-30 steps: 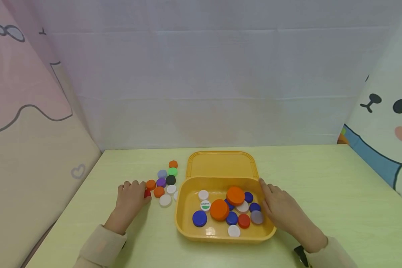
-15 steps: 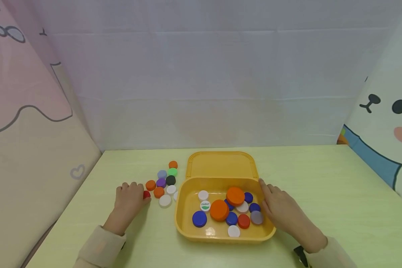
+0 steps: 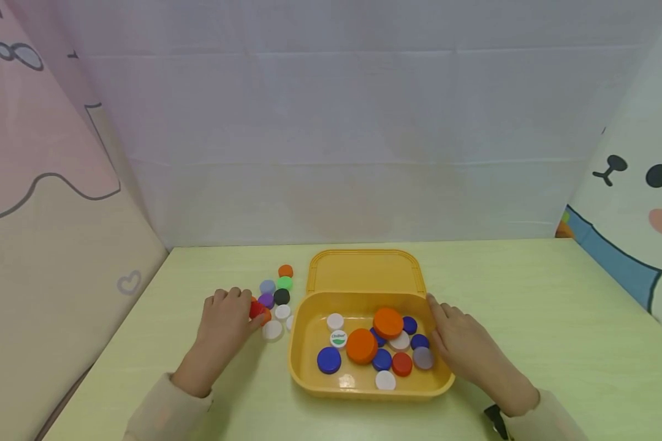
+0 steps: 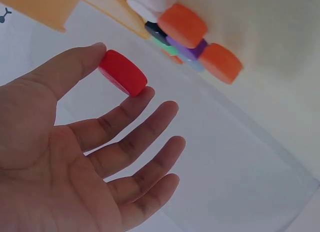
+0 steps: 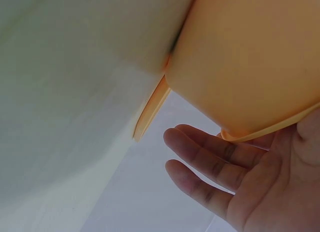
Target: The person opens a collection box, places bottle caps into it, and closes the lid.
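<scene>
My left hand (image 3: 224, 321) pinches a red bottle cap (image 4: 123, 72) between thumb and forefinger; in the left wrist view its other fingers are spread and loosely bent. In the head view this cap is just left of a group of loose caps, in front of an orange cap (image 3: 266, 316). My right hand (image 3: 466, 343) rests against the right rim of a yellow plastic box (image 3: 295, 361). In the right wrist view several of its fingers (image 5: 197, 184) extend loosely outside the box wall, while its thumb is hidden. Orange, blue, white, red and greyish caps lie inside the box.
The box's yellow lid (image 3: 366, 271) lies folded back behind it. Left of the box are a black cap (image 3: 281, 296), a green cap (image 3: 284, 283), a purple cap (image 3: 266, 300) and several others. A pale curtain (image 3: 364, 153) hangs behind the table (image 3: 529, 306).
My left hand has lifted the red cap and moved right and slightly away from me, toward the orange caps. The right hand and the box have stayed in place.
</scene>
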Demonstrator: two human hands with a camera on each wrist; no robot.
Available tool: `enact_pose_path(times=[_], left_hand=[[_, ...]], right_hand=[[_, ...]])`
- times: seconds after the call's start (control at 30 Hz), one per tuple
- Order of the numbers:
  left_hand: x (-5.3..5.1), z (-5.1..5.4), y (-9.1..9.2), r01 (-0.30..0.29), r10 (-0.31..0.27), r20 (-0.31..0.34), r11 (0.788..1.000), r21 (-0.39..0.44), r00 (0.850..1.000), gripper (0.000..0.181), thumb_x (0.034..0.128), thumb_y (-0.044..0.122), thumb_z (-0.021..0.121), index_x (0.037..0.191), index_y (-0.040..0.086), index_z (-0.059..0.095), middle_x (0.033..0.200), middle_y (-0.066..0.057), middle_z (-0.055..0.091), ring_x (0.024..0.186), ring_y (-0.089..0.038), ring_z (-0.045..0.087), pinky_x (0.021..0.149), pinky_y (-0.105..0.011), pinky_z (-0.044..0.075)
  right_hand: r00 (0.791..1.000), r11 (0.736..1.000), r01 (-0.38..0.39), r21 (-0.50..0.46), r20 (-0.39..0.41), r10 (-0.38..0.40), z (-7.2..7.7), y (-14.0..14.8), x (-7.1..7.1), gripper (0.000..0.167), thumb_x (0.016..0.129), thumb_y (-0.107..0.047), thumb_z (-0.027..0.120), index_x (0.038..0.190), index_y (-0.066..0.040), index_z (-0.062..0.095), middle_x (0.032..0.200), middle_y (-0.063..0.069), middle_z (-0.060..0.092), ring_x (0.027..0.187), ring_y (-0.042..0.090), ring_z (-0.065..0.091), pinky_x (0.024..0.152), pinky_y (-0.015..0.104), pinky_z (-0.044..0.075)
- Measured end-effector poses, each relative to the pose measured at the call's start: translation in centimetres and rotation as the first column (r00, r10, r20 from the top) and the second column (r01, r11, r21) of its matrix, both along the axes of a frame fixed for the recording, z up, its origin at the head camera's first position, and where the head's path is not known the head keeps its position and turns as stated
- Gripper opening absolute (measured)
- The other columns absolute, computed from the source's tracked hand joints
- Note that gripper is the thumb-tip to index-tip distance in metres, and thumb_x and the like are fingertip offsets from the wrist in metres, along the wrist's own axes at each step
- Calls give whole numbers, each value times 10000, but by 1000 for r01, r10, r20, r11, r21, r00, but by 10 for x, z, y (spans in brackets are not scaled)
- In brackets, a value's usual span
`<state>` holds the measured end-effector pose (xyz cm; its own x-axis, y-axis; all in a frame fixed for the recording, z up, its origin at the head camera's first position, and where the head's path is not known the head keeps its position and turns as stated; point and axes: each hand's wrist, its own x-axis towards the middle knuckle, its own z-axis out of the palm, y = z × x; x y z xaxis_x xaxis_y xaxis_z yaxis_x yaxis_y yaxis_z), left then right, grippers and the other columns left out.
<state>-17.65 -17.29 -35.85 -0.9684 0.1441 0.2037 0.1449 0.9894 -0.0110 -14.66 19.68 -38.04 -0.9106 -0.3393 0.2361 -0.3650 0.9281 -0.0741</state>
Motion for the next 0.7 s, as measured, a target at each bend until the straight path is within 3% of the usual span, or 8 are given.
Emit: enact_pose_path(times=[0.17,0.43,0.7], left_hand=[[9,12,18,62,-61,-54,998,20,997,389,754,345,720,924,22,583,827,-101,566,862,-336,511,760,-454,444],[19,19,46,135,-131,-122,991,18,984,384,754,355,722,951,59,578,893,-71,578,903,-304,510,822,-431,435],[26,16,73,225,-225,-83,974,-13,971,403,776,401,690,989,76,584,942,-71,589,904,-266,486,851,-402,411]], right_hand=[[1000,1000,-2,0,5,2,0,0,0,513,868,-139,525,1320,66,393,1002,139,578,867,249,549,751,403,481],[1000,1000,-6,4,4,6,0,0,0,514,871,-145,524,1322,65,391,1001,143,578,862,251,547,747,403,484],[1000,1000,-5,0,5,5,1,0,1,515,870,-138,529,1325,61,394,1041,154,585,892,264,560,763,409,490]])
